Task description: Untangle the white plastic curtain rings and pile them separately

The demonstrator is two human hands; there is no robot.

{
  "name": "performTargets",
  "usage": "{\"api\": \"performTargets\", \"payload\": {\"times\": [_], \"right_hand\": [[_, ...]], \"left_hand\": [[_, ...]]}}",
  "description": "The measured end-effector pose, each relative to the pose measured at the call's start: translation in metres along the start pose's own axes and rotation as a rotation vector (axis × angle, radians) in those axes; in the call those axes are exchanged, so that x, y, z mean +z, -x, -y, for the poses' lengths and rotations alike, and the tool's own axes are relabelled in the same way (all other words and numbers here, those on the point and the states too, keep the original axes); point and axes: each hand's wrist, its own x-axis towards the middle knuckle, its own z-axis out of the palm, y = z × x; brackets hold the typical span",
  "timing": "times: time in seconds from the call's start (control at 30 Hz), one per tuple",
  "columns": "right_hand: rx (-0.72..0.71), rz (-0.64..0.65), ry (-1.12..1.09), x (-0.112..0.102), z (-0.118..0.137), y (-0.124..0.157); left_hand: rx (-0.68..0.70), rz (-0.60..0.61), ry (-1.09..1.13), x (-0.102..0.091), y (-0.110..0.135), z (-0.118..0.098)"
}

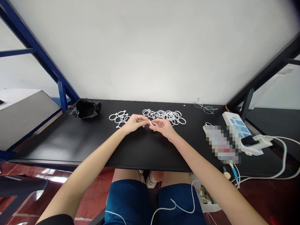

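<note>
Over the middle of the black table, a thin white ring point(154, 123) is held between my two hands. My left hand point(137, 122) pinches its left side with thumb and fingertips. On its right side, the fingers of my right hand point(163, 127) close round it, hiding part of the ring. A small group of similar white rings with little knobs point(119, 118) lies just left of my left hand. Behind and right of my right hand, a larger heap of white rings point(167, 115) overlaps in a tangle.
A crumpled black plastic bag point(85, 108) stands open at the table's back left. Eyeglasses point(203, 107) lie at the back right. Nearer on the right are a blurred phone point(221, 145), a white power strip point(241, 129) and loose white cables point(282, 168). Blue metal posts point(62, 93) flank the left.
</note>
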Motion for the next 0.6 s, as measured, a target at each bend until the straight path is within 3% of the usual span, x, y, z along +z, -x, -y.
{"api": "performTargets", "payload": {"times": [0.4, 0.6], "right_hand": [[-0.028, 0.007, 0.022, 0.0021, 0.0028, 0.0022], [-0.05, -0.035, 0.115, 0.004, 0.0008, 0.0025]], "left_hand": [[-0.015, 0.038, 0.033, -0.0002, -0.0012, 0.0078], [0.029, -0.07, -0.079, -0.0031, -0.0001, -0.0002]]}}
